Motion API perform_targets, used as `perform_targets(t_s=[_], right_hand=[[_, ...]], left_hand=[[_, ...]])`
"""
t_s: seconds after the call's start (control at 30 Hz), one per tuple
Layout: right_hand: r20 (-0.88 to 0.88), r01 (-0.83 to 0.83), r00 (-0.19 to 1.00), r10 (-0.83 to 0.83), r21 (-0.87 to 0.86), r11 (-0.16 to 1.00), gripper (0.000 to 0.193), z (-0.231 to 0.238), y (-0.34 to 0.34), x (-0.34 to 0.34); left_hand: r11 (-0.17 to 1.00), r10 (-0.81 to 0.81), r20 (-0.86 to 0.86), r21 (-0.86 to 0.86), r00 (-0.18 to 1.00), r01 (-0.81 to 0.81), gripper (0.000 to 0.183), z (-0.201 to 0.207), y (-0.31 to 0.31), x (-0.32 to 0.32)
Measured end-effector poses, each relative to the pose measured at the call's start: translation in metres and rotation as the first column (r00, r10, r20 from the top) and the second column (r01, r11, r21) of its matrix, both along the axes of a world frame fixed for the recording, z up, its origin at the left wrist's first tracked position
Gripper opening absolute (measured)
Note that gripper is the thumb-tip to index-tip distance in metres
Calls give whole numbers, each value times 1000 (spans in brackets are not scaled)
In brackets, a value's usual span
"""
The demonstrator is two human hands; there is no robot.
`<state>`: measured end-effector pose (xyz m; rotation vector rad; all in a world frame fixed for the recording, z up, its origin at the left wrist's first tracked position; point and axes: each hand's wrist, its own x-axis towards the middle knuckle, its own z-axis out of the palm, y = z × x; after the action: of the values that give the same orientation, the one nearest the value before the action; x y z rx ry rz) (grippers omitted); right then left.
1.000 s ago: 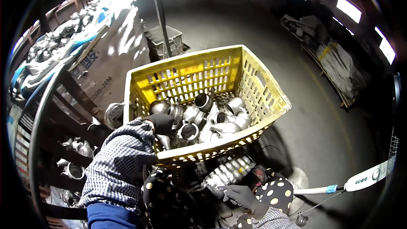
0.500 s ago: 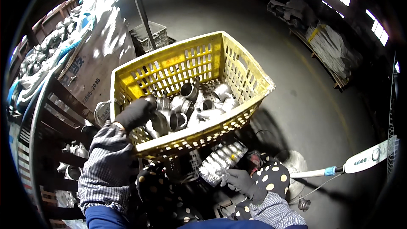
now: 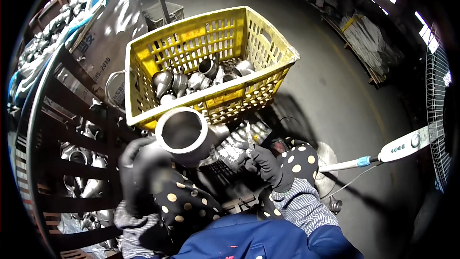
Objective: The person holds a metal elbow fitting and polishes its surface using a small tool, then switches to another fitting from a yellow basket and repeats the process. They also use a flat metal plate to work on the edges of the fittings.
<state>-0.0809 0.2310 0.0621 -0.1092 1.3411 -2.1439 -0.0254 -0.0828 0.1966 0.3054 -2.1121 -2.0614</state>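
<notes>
My gloved left hand point(image 3: 143, 168), blurred by motion, is closed on a metal pipe fitting point(image 3: 204, 140), a silver piece with its wide round mouth turned up toward me. The fitting is in front of the yellow crate, above my left thigh. My right hand point(image 3: 270, 167), in a dark glove, is closed around a thin, pale, pointed stick-like tool point(image 3: 249, 137) that points up; its exact kind is not clear. Behind that hand lies a silvery, ribbed block point(image 3: 242, 140). The yellow plastic crate point(image 3: 225, 97) holds several more metal fittings point(image 3: 197, 80).
At my left, a dark slatted rack point(image 3: 72, 158) has more fittings behind its bars. A large white sack point(image 3: 112, 19) stands beyond it. On the right are a fan point(image 3: 407, 146) and its round base point(image 3: 322, 163). Covered goods point(image 3: 366, 43) lie on a pallet farther off.
My left hand has come out of the yellow crate toward me, bringing a metal fitting. My right hand has risen slightly, and the pale tool now shows in it. The view has tilted down.
</notes>
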Motion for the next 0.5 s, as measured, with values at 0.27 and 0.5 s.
perform_targets(t_s=[0.27,0.5], right_hand=[[147,14,989,0,-92,996,33,-12,24,30],[-629,95,775,65,218,971,30,4,22,38]], left_hand=[[647,-338,333,761,880,-39,31,-156,73,38],[676,-428,353,736,832,35,28,-161,76,43]])
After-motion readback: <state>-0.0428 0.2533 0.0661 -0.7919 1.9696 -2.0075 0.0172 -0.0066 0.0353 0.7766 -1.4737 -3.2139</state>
